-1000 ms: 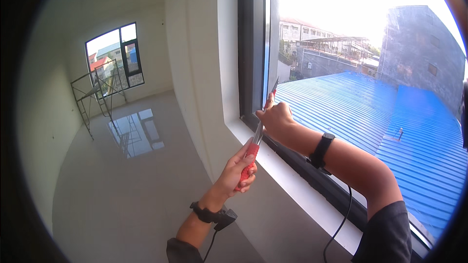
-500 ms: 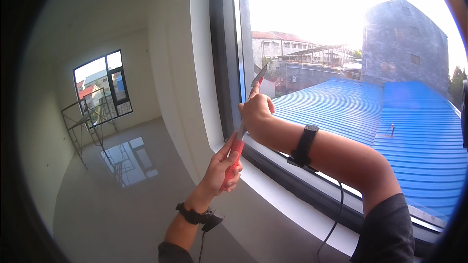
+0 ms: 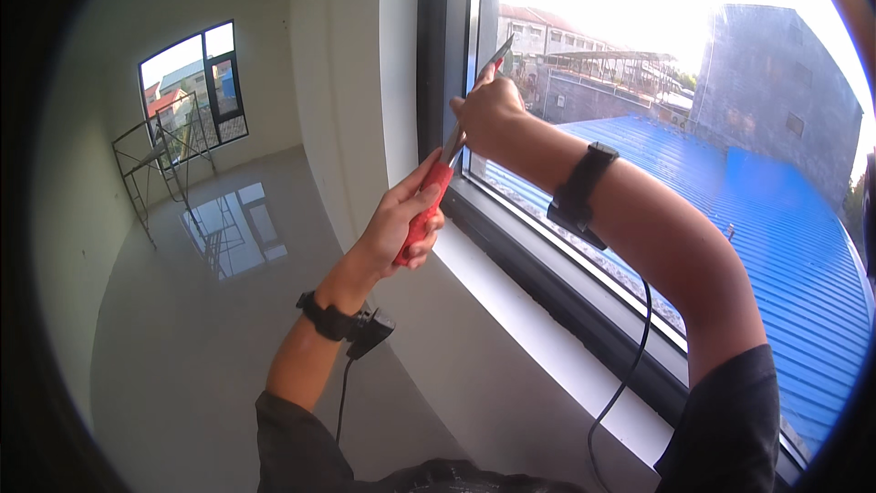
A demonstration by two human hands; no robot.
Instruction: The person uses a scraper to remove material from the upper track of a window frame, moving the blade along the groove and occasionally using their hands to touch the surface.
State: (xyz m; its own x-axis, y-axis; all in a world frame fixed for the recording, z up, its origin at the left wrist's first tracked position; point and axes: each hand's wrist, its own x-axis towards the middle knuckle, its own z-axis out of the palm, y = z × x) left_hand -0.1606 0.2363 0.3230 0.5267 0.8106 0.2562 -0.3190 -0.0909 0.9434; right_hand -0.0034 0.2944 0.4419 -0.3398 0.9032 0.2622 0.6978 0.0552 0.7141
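Observation:
My left hand [image 3: 392, 224] is closed around the red handle [image 3: 431, 196] of a hand tool. Its metal blade [image 3: 451, 144] runs up beneath my right hand [image 3: 493, 111], which hides the blade's far end. Bent fingers close my right hand on a second tool, a red one with a pointed grey metal blade [image 3: 509, 47], its tip aimed up and away. The index finger lies along this tool's red part. Both hands are at the lower left corner of a dark window frame [image 3: 435, 55]; whether either blade touches it I cannot tell.
A white sill [image 3: 511, 297] runs below the window. Black straps circle both wrists, with a cable [image 3: 630, 379] hanging over the sill. Outside lies a blue corrugated roof [image 3: 766, 228]. Metal scaffolding [image 3: 164, 155] stands by another window across the glossy floor [image 3: 173, 338].
The view has tilted down, so the room, window and both hands appear higher. Both hands keep hold of their tools, close together at the frame.

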